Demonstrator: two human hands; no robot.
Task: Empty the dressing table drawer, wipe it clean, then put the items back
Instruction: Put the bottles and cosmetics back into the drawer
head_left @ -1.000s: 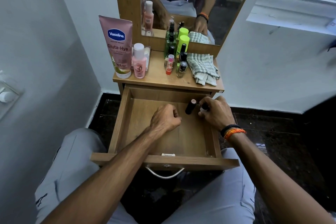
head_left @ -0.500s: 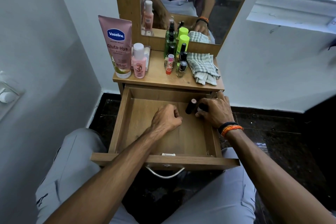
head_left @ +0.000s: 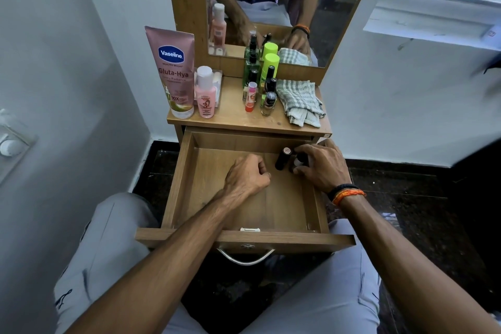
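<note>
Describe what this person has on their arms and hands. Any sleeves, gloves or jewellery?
Both forearms are bare, with no sleeves or gloves in view. The right hand has two bands at its wrist: a black band and, just behind it, an orange braided thread. The left hand and its wrist carry nothing. No rings are visible on either hand.

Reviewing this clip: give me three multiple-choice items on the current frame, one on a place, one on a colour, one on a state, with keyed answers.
1. Where does the checked cloth lie?
A. in the drawer
B. on the tabletop's right side
C. on the floor

2. What colour is the Vaseline tube?
A. pink
B. blue
C. white

3. How is the drawer?
A. shut
B. pulled open
C. taken out

Answers: 1 B, it sits beside the small bottles; 2 A, its body is pink; 3 B, both the left hand and right hand are inside it.
</note>
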